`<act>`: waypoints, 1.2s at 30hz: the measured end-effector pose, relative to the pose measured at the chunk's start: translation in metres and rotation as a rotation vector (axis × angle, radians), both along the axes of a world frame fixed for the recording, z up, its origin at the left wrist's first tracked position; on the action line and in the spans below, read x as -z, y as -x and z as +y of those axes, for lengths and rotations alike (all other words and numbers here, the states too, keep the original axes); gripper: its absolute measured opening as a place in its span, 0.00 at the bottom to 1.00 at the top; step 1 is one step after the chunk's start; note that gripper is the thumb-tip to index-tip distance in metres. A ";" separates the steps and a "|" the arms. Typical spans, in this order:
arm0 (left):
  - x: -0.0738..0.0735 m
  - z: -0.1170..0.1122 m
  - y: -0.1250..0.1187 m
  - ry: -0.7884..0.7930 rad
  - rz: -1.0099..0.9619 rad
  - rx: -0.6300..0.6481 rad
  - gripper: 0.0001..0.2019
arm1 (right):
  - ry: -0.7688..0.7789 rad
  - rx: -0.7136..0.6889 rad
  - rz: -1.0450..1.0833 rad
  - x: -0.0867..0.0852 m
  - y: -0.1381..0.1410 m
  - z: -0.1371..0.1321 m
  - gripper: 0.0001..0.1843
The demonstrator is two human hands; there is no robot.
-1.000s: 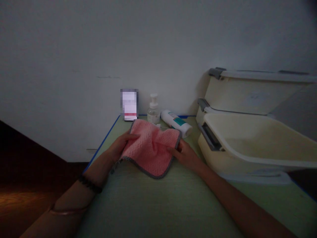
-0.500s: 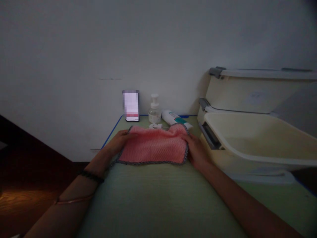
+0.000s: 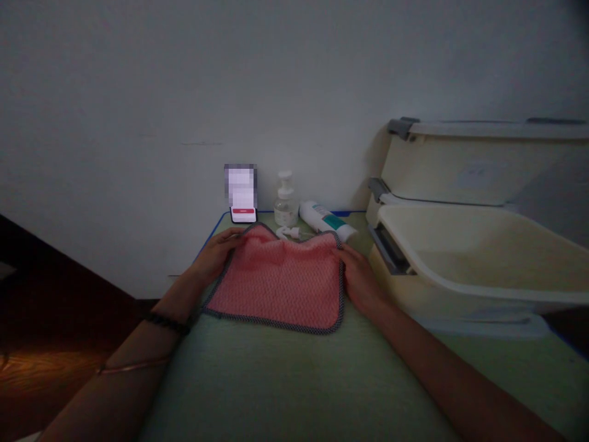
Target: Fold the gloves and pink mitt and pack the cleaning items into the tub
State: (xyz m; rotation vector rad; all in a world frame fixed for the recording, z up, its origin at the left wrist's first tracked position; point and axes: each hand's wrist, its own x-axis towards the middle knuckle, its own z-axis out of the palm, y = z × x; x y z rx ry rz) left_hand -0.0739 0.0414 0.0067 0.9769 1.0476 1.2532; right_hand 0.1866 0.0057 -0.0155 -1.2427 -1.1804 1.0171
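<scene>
A pink textured cloth (image 3: 285, 282) with a dark checked border is spread between my hands over the green table (image 3: 294, 380). My left hand (image 3: 216, 255) is closed on its left side near the upper corner. On the opposite side, my right hand (image 3: 361, 276) pinches the upper right edge. The cloth's far edge sags in the middle, and its near edge is low, at or close to the tabletop. Just beyond it lies a white pump head (image 3: 289, 232), partly hidden by the cloth.
A lit phone (image 3: 242, 196) stands against the wall. To its right are a clear pump bottle (image 3: 286, 209) and a white tube with a green band (image 3: 326, 220), lying down. A cream storage box (image 3: 460, 288) with its lid raised occupies the right side.
The cloth has opened out, and its near edge has come lower and closer to me. Its far edge now dips in the middle. Both hands keep their hold.
</scene>
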 end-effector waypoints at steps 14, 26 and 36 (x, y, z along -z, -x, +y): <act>-0.009 -0.005 0.007 -0.176 0.372 0.130 0.17 | -0.160 -0.043 0.165 -0.006 0.000 -0.006 0.19; -0.014 -0.014 0.007 -0.230 1.124 0.386 0.11 | -0.489 -0.556 -1.038 -0.020 0.007 -0.029 0.16; -0.017 -0.026 -0.010 0.054 0.307 0.287 0.20 | -0.470 -0.408 -1.032 -0.020 0.008 -0.029 0.17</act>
